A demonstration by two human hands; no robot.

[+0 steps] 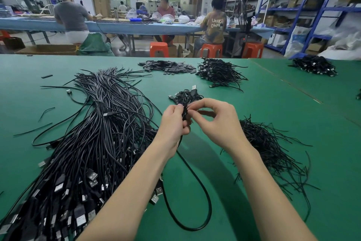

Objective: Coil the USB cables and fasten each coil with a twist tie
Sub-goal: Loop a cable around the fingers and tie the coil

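Note:
My left hand (175, 121) grips a black USB cable (197, 182) above the green table (254, 104); a long loop of that cable hangs down and lies on the table toward me. My right hand (216, 119) pinches the same cable just right of the left fingers. A big heap of loose USB cables (88, 143) lies at the left, plugs toward me. Thin black twist ties (273, 149) are piled at the right. A small heap of tied coils (185, 96) sits just beyond my hands.
Further back lie a pile of small black flat pieces (168, 67) and two more heaps of tied cables (218, 71) (314, 65). Stray ties are scattered at the left. Beyond the table people sit at a blue bench on orange stools (159, 49); blue shelving (312, 10) stands right.

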